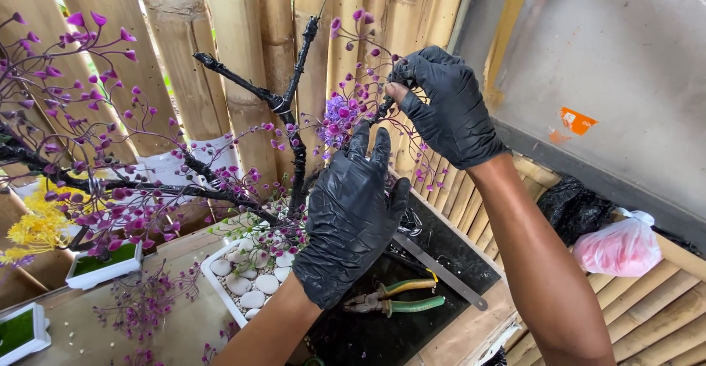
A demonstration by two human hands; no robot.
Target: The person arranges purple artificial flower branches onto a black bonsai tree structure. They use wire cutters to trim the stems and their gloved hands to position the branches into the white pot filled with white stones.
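The right hand [448, 105] pinched a beaded purple sprig [346, 116] against the black wire tree [294, 138], close to the bamboo wall [250, 27]. The left hand [353, 215] steadied the sprig from below, its grip loosely spread, above the white pebble tray [220, 289]. Green-handled pliers [397, 297] lay near the table edge.

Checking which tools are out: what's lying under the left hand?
Green-handled pliers and a metal ruler lie on a black mat below the left hand; it hides more.
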